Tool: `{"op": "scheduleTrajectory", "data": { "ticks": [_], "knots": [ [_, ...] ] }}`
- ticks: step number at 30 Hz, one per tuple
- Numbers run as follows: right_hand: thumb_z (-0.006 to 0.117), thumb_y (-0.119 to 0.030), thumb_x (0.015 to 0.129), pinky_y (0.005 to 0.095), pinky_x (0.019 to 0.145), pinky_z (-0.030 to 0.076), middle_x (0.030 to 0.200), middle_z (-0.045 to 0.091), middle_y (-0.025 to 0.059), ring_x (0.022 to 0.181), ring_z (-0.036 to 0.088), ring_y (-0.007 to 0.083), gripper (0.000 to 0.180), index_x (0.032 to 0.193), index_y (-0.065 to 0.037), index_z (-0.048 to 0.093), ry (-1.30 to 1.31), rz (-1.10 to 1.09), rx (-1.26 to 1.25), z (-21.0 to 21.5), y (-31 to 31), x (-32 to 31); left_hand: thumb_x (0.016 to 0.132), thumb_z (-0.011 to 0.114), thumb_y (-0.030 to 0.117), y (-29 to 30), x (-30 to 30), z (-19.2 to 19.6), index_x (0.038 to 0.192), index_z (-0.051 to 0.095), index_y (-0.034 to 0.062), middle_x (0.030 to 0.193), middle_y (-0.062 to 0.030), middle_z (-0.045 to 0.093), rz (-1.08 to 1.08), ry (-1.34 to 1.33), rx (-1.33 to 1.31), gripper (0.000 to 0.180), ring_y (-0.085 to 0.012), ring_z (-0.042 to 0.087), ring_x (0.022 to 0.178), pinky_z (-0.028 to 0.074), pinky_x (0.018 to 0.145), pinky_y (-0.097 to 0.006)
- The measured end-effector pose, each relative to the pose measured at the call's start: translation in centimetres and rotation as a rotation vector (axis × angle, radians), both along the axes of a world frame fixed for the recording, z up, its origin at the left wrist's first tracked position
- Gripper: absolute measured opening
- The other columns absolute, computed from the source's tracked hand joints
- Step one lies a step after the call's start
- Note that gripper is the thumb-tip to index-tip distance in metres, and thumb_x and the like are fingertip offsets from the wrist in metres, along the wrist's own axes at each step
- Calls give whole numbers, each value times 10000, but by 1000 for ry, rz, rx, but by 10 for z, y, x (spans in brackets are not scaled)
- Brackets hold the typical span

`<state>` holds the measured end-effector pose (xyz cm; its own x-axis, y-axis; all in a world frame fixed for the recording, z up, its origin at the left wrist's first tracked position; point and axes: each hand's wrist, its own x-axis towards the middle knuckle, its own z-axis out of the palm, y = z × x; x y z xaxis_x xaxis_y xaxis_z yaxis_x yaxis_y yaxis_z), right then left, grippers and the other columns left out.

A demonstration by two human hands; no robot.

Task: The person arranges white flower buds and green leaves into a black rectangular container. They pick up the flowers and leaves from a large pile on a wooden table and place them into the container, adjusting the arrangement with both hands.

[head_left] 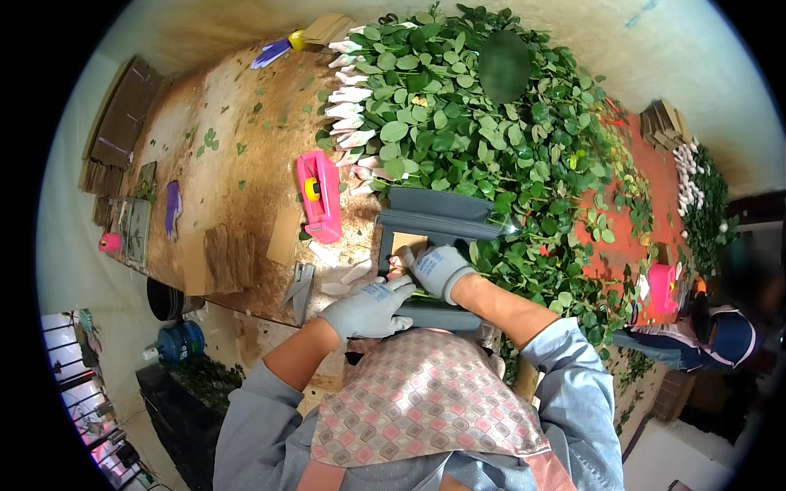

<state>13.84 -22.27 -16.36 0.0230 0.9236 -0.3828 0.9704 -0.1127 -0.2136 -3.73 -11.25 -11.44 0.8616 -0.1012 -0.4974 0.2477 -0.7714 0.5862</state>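
A dark grey ribbed trough (434,214) lies at the table's near edge in front of me. Inside it are a piece of brown cardboard (407,243) and a pinkish rose bud (396,267). My right hand (442,272), in a grey glove, reaches in with its fingers bent and closed at the bud; its grip is partly hidden. My left hand (370,309), gloved too, lies across the trough's left end, fingers stretched toward the bud and thumb apart. Left of the trough are loose white bud sleeves (347,279) and a grey stapler-like tool (300,292).
A big heap of leafy rose stems (467,123) with white-sleeved buds (348,110) covers the far middle. A pink tape dispenser (320,196), cardboard sheets (225,260) and a purple glove (172,209) lie leftward. Another person (720,337) is at the right, near a second pink dispenser (661,287).
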Motion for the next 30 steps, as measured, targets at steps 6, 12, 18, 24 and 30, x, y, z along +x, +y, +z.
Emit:
{"op": "scheduleTrajectory", "data": {
  "ticks": [6,12,18,24,30],
  "knots": [
    [479,-213,1034,454,862,568,1089,756,151,1018,726,353,332,1286,-112,668,62,-32,-4,0,9,1,940,656,454,8,5,1,1557,399,130,1602,-158,430,-19,-30,71,743,-407,511,1366,231,1230,-510],
    [535,-205,987,456,874,557,1212,695,180,1052,697,368,391,1363,-127,604,41,-91,93,-10,-9,3,916,681,429,10,13,0,1561,405,116,1642,-127,380,-51,38,83,768,-336,557,1342,276,1188,-528],
    [668,-255,927,461,967,479,1215,602,164,1145,571,375,447,1334,-84,599,77,-421,416,48,-73,27,897,701,438,7,12,7,1619,306,191,1674,-53,335,-1,21,61,860,-335,609,1274,322,1157,-559],
    [641,-353,963,481,1008,467,1252,602,218,1179,574,403,431,1296,-80,618,70,-607,87,20,-145,41,867,722,430,10,7,-13,1608,312,162,1659,-68,330,-40,-121,80,888,-419,646,1156,516,1009,-484],
    [652,-313,948,471,932,508,1158,649,168,1075,632,363,365,1228,-79,632,-28,-474,261,98,-109,70,880,703,444,10,11,-2,1621,284,153,1675,-83,310,-70,-58,107,900,-406,635,1193,503,1028,-503]
  ]
}}
